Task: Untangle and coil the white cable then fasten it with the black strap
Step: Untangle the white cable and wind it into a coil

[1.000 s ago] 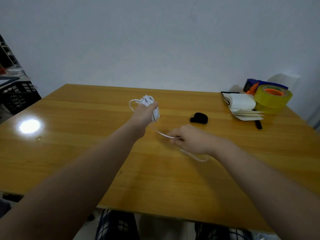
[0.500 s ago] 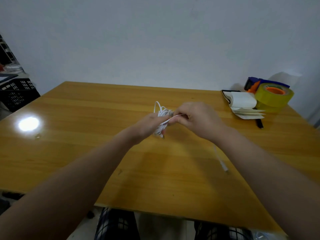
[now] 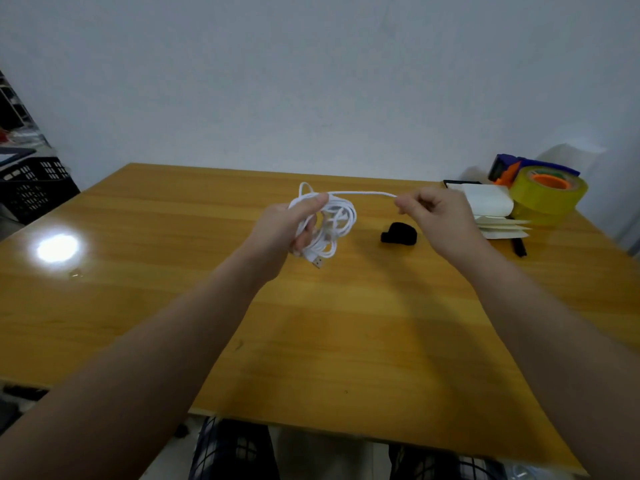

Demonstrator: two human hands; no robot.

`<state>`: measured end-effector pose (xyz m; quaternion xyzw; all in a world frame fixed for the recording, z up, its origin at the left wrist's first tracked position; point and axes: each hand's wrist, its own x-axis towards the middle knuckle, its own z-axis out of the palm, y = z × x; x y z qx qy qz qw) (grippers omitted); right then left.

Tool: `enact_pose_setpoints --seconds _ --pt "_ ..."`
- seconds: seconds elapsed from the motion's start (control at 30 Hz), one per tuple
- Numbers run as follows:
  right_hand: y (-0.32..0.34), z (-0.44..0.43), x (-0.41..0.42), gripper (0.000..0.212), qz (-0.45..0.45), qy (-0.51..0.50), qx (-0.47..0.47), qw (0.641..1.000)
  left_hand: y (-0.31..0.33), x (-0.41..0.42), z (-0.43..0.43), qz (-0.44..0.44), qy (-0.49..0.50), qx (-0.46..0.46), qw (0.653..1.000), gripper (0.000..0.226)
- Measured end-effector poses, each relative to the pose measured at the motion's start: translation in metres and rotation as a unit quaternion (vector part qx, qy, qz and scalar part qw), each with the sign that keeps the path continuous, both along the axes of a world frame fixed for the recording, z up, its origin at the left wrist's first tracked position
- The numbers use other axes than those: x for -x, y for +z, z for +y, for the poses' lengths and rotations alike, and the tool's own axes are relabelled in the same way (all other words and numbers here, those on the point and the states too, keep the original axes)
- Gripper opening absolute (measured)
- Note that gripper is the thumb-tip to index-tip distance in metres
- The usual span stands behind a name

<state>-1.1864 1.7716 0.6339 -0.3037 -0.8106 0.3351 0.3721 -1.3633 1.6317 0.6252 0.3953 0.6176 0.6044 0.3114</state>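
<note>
Looks like a plain workroom or small packing office. Bare pale wall (image 3: 311, 81) straight ahead, glossy wooden desk (image 3: 173, 289) pushed up against it with a ceiling light glaring off the surface. Far right corner stacked with a big yellow tape roll (image 3: 549, 195) on a blue dispenser (image 3: 505, 166), a roll of white labels (image 3: 488, 202) and a black pen (image 3: 519, 247). Black slatted storage crate (image 3: 34, 188) off to the left.

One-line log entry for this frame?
left hand: holds cable coil | right hand: pinches free end taut | strap: on table, untouched
</note>
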Motion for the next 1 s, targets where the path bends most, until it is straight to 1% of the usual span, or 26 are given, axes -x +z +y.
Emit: enact_pose_setpoints --seconds 0.07,0.17,0.2,0.3,0.37,0.4,0.43,0.5,0.57,0.63,0.7,0.73,0.77,0.83,0.9,0.97,1.0 --pt "-0.005 -0.006 0.006 0.023 0.000 -0.011 0.012 1.000 0.000 -0.001 0.005 -0.082 -0.008 -0.029 0.996 0.047" --pt "-0.017 -0.015 0.023 0.024 0.037 -0.038 0.090 0.995 0.004 -0.010 0.014 -0.200 -0.050 -0.089 0.974 0.042" --pt "-0.022 -0.018 0.028 0.024 0.035 -0.035 0.111 0.993 0.007 -0.014 0.016 -0.219 -0.056 -0.106 0.968 0.037" --pt "-0.035 -0.032 0.035 0.027 -0.023 0.014 0.137 0.990 0.015 -0.017 0.021 -0.238 -0.038 -0.140 0.960 0.028" --pt "-0.037 -0.045 0.035 0.029 -0.056 0.050 0.136 0.988 0.018 -0.012 0.024 -0.213 -0.013 -0.143 0.966 0.033" --pt "-0.037 -0.049 0.035 0.027 -0.069 0.062 0.120 0.988 0.017 -0.008 0.026 -0.176 0.006 -0.134 0.975 0.037" --pt "-0.036 -0.053 0.034 0.025 -0.090 0.066 0.088 0.990 0.015 -0.004 0.027 -0.133 0.031 -0.117 0.984 0.037" --pt "-0.033 -0.058 0.034 0.024 -0.162 0.069 -0.012 0.984 0.015 -0.004 0.026 -0.067 0.067 -0.078 0.992 0.032" --pt "-0.029 -0.063 0.037 0.026 -0.257 0.086 -0.109 0.956 0.014 -0.009 0.025 -0.025 0.068 -0.048 0.996 0.033" --pt "-0.025 -0.071 0.039 0.039 -0.330 0.115 -0.195 0.916 0.015 -0.012 0.026 0.029 0.051 -0.003 0.998 0.038" --pt "-0.019 -0.074 0.036 0.047 -0.346 0.134 -0.255 0.893 0.016 -0.015 0.024 0.069 0.044 0.046 0.996 0.041" --pt "-0.015 -0.070 0.033 0.046 -0.331 0.142 -0.274 0.892 0.015 -0.014 0.024 0.073 0.037 0.058 0.995 0.041" --pt "-0.012 -0.065 0.031 0.040 -0.300 0.150 -0.289 0.897 0.014 -0.012 0.023 0.079 0.028 0.064 0.994 0.041" --pt "-0.006 -0.057 0.027 0.026 -0.207 0.178 -0.313 0.909 0.015 -0.011 0.019 0.095 0.005 0.093 0.991 0.041" --pt "-0.002 -0.053 0.025 0.017 -0.144 0.222 -0.330 0.906 0.011 -0.011 0.018 0.106 -0.024 0.109 0.988 0.040" --pt "0.001 -0.050 0.025 0.006 -0.086 0.243 -0.324 0.910 0.011 -0.015 0.014 0.133 -0.064 0.124 0.981 0.029" --pt "0.003 -0.048 0.025 0.007 -0.064 0.231 -0.304 0.922 0.010 -0.016 0.015 0.114 -0.073 0.129 0.982 0.028"
